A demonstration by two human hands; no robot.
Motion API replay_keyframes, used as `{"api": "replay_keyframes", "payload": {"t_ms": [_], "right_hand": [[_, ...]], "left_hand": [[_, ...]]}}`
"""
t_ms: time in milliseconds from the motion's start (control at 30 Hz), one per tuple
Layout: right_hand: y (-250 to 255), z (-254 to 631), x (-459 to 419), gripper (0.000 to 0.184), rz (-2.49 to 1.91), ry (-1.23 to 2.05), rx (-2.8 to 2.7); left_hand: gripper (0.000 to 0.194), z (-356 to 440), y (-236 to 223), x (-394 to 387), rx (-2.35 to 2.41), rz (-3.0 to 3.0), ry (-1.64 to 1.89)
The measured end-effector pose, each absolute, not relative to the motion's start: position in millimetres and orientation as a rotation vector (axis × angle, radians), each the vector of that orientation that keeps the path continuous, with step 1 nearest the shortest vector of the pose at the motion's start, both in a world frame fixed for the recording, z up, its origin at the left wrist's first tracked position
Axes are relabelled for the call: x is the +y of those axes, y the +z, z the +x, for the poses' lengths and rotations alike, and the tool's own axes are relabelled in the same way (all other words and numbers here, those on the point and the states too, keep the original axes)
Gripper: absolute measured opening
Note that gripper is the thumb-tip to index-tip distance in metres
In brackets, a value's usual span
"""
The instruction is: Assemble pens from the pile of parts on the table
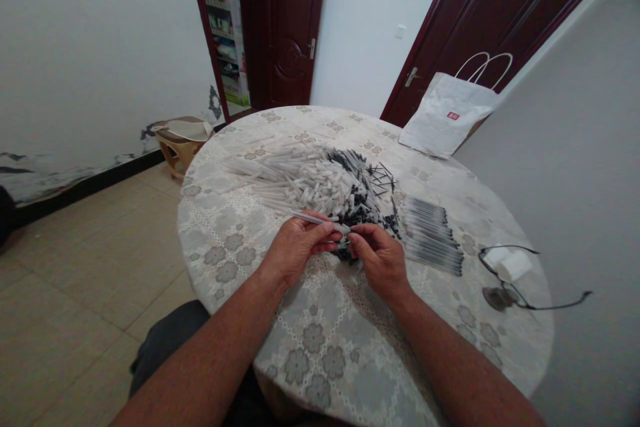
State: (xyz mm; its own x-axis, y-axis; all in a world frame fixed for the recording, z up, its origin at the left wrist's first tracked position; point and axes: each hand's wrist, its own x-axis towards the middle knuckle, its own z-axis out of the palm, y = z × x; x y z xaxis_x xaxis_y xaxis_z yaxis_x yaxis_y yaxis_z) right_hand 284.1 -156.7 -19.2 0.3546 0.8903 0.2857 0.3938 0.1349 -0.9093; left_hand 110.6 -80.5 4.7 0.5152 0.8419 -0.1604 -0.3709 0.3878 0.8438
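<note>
My left hand (296,247) is closed around a slender pale pen-like tube (307,216), its far end pointing up and to the left. At the tube's other end, by a whitish tip, the fingers of my right hand (383,260) are pinched together. Whatever small piece they grip is too small to make out. Just beyond both hands lies a heap of pale translucent tubes with white ends (305,177). Small black pieces (361,207) are piled beside it and partly under my fingers. Thin dark sticks (353,163) lie behind them.
Right of my hands, a row of dark-tipped clear tubes (433,233) lies side by side. Eyeglasses (525,297) and a small white object (515,265) sit near the right edge. A white paper bag (445,113) stands at the back of the round table (320,347). A stool (175,153) is at left.
</note>
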Motion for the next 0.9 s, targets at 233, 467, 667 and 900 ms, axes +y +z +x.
{"api": "replay_keyframes", "payload": {"t_ms": [233,467,667,900], "right_hand": [[-15.5,285.2,-158.6,0.041,-1.5,0.569,-1.319],[-19.3,284.9,-161.4,0.026,-1.475,0.407,-1.4],[-11.3,283.8,-161.6,0.026,-1.528,0.352,-1.556],[-14.6,285.8,-163.6,0.037,-1.465,0.498,-1.451]], "left_hand": [[0.033,112.6,2.9,-80.7,0.654,0.853,0.823],[0.031,110.9,3.9,-79.5,0.655,0.867,0.865],[0.03,111.2,5.7,-82.5,0.652,0.886,0.815],[0.03,110.1,7.0,-81.6,0.645,0.888,0.805]]}}
